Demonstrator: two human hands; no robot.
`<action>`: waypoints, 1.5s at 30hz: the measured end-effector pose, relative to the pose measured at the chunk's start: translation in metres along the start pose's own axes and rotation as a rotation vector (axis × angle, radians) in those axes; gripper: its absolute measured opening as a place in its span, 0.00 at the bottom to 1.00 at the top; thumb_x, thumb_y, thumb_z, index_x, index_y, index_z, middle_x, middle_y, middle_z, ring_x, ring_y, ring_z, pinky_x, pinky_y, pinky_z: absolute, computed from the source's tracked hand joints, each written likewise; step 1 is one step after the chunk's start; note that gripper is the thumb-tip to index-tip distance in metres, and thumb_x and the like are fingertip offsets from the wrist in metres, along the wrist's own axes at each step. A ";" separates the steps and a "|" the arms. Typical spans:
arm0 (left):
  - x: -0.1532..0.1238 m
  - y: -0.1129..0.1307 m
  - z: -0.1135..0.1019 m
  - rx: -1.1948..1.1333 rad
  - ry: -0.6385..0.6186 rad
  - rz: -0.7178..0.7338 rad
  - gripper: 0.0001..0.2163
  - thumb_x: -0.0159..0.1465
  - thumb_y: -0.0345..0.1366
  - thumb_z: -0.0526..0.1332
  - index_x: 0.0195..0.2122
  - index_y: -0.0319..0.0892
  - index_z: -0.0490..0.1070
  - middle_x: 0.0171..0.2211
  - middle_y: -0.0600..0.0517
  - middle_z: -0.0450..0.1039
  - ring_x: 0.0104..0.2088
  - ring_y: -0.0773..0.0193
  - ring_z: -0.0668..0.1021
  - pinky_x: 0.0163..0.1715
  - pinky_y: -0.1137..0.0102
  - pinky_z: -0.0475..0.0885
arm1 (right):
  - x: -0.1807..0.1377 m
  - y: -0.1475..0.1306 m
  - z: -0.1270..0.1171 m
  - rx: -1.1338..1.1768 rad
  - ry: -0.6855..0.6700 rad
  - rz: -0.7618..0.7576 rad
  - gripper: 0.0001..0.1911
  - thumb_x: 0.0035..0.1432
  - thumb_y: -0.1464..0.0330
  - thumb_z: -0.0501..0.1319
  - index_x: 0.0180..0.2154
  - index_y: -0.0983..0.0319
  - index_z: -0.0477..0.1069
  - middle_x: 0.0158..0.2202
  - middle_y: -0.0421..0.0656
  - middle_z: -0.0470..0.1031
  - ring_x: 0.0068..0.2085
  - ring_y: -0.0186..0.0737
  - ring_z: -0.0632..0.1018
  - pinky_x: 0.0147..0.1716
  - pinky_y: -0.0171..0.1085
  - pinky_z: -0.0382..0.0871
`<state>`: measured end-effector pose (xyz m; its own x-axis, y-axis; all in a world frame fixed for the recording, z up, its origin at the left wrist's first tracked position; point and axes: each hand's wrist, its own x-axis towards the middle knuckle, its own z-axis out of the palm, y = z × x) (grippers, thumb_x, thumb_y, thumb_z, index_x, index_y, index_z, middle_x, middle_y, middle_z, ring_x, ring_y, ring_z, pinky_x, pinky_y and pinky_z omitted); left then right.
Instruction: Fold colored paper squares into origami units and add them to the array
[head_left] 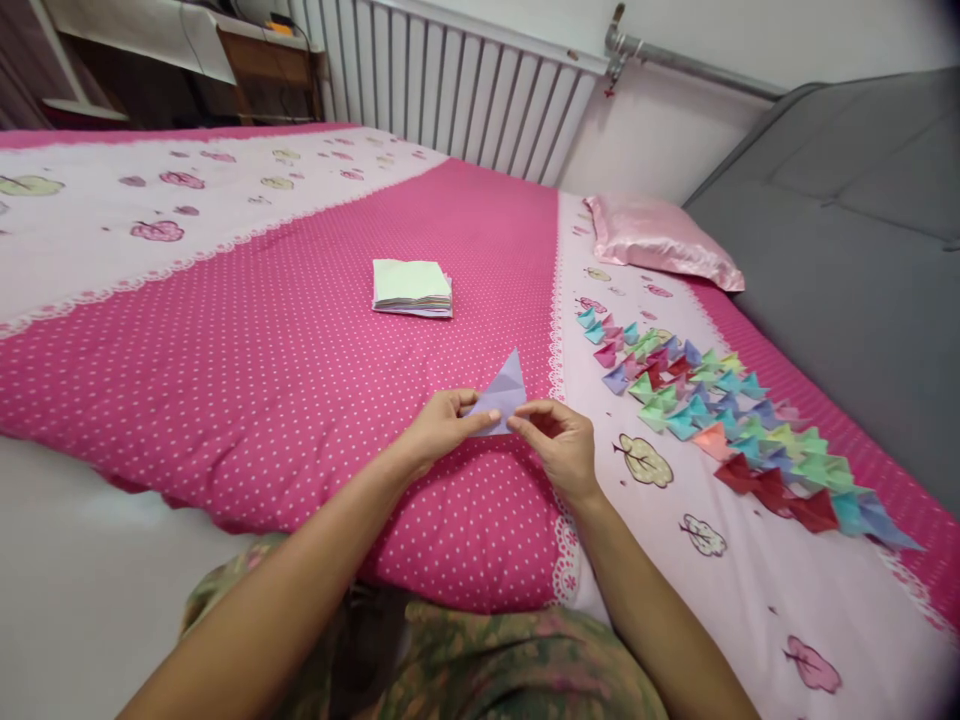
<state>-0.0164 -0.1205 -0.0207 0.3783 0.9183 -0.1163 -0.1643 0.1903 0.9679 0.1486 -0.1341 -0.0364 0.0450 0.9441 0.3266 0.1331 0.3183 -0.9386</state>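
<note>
A purple sheet of origami paper [508,382], folded to a pointed shape, is held up between my two hands over the near edge of the bed. My left hand [444,428] grips its left side, the thumb lying across the front of the paper. At the lower right corner, my right hand [561,440] pinches it between thumb and fingertips. Beyond my hands a stack of square paper [411,285] lies on the pink dotted cover, a pale green sheet on top.
Rows of small folded paper boats [712,415] in many colours stand on the right side of the bedcover [285,330]. A pink pillow [660,240] lies by the grey headboard [840,220]. Behind the bed are a white radiator [450,85] and a desk [262,65].
</note>
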 end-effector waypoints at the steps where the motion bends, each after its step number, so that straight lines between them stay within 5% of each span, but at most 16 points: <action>1: 0.001 -0.001 -0.001 0.004 0.018 -0.024 0.12 0.50 0.38 0.66 0.29 0.34 0.73 0.28 0.48 0.74 0.25 0.69 0.72 0.28 0.74 0.63 | 0.000 0.001 0.000 0.005 0.005 0.002 0.07 0.44 0.68 0.67 0.29 0.61 0.73 0.27 0.39 0.75 0.29 0.35 0.74 0.31 0.35 0.67; 16: 0.000 0.000 0.003 -0.022 0.001 0.034 0.12 0.46 0.34 0.68 0.32 0.34 0.75 0.30 0.48 0.76 0.28 0.69 0.75 0.33 0.73 0.66 | 0.000 0.001 0.004 0.134 -0.077 0.019 0.12 0.46 0.71 0.66 0.36 0.58 0.71 0.34 0.40 0.76 0.36 0.37 0.76 0.38 0.37 0.69; 22: 0.001 -0.002 0.002 -0.032 0.083 -0.013 0.12 0.48 0.40 0.67 0.28 0.34 0.75 0.24 0.49 0.75 0.20 0.72 0.70 0.22 0.75 0.62 | -0.001 0.003 0.005 0.195 -0.124 0.072 0.14 0.44 0.70 0.67 0.37 0.57 0.71 0.36 0.40 0.76 0.38 0.39 0.76 0.39 0.38 0.70; 30: -0.003 0.001 0.003 -0.152 0.045 -0.044 0.12 0.47 0.38 0.68 0.28 0.34 0.75 0.25 0.47 0.76 0.24 0.68 0.74 0.28 0.72 0.66 | 0.002 -0.006 0.004 0.306 -0.007 0.173 0.24 0.45 0.67 0.66 0.46 0.54 0.65 0.32 0.37 0.74 0.34 0.34 0.76 0.36 0.35 0.69; 37: -0.001 -0.001 0.004 -0.287 0.002 -0.103 0.12 0.47 0.37 0.68 0.30 0.34 0.76 0.26 0.46 0.76 0.29 0.65 0.75 0.37 0.70 0.67 | 0.002 0.001 0.002 0.289 -0.034 0.317 0.13 0.50 0.59 0.62 0.26 0.63 0.70 0.21 0.37 0.70 0.22 0.30 0.69 0.25 0.31 0.64; 45: -0.003 -0.003 0.003 -0.068 0.040 -0.059 0.13 0.48 0.39 0.67 0.28 0.32 0.76 0.26 0.46 0.75 0.24 0.69 0.72 0.30 0.72 0.65 | 0.003 0.000 0.002 0.148 0.045 0.169 0.11 0.48 0.61 0.63 0.25 0.63 0.71 0.21 0.36 0.69 0.24 0.31 0.68 0.27 0.32 0.62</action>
<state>-0.0144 -0.1243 -0.0230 0.3528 0.9177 -0.1824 -0.2047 0.2659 0.9420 0.1468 -0.1312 -0.0359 0.0988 0.9814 0.1647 -0.0268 0.1680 -0.9854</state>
